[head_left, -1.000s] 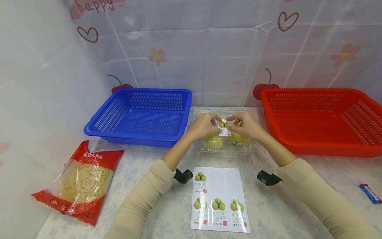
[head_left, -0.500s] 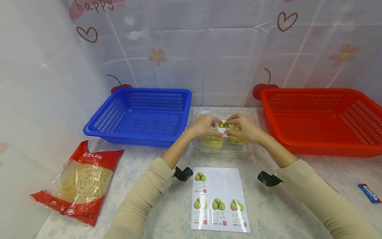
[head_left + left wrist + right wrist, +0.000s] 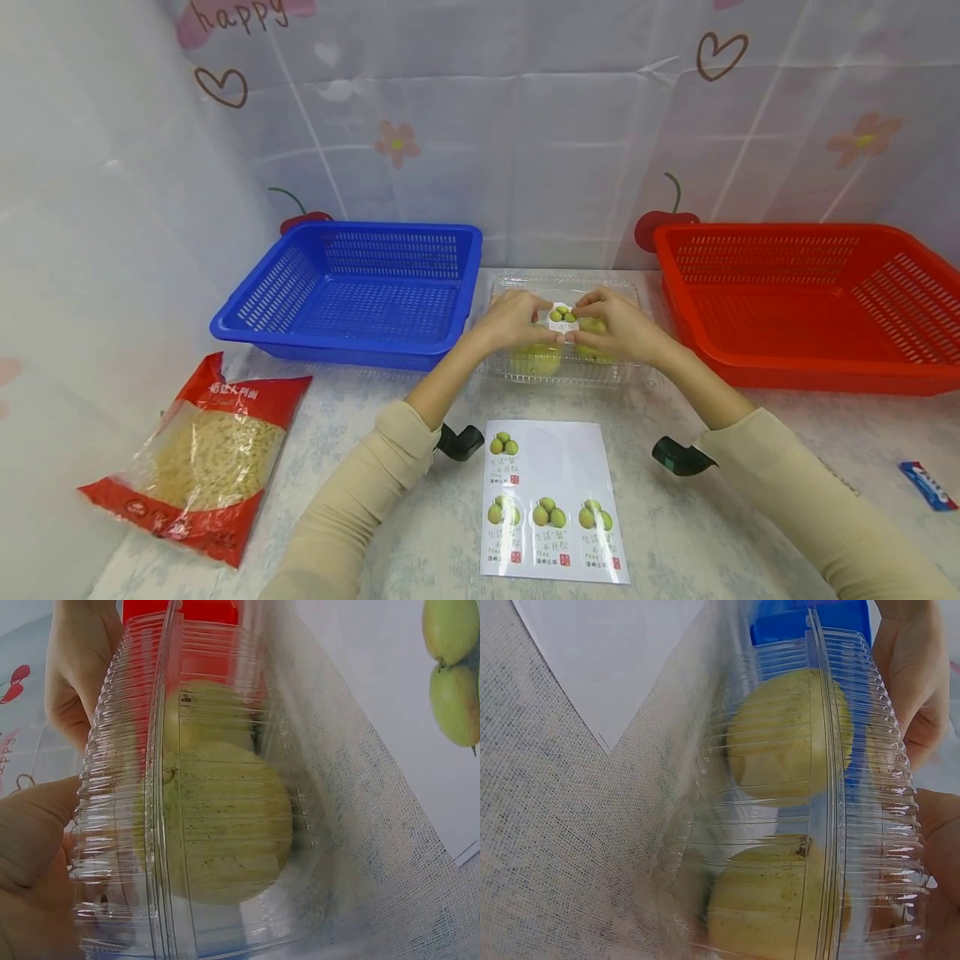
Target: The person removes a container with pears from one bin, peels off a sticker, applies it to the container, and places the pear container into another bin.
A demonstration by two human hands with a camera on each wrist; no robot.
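A clear plastic clamshell box [image 3: 558, 377] with yellow-green pears [image 3: 536, 360] in it sits on the table between two baskets. On its lid is a white label [image 3: 562, 317] with a picture of pears, its lower part partly hidden by the thumbs. My left hand [image 3: 514, 321] touches the label's left side, index finger near the top and thumb at the lower edge. Mirroring it on the right side is my right hand [image 3: 619, 325]. Thumb and index finger stand apart on each hand. Both wrist views show the ribbed box [image 3: 217, 825] from the front, pears [image 3: 780, 900] inside.
A sheet of pear labels [image 3: 551, 467] lies in front of the box. A blue basket [image 3: 345, 350] stands left, a red basket [image 3: 817, 375] right. At far left lies a red-edged bag of dry pasta [image 3: 213, 458]; a small blue-and-red packet [image 3: 930, 485] is at far right.
The thumbs have come inward and down to the label's lower edge, covering its bottom part. The hands have shifted slightly nearer each other; the box and sheet stay put.
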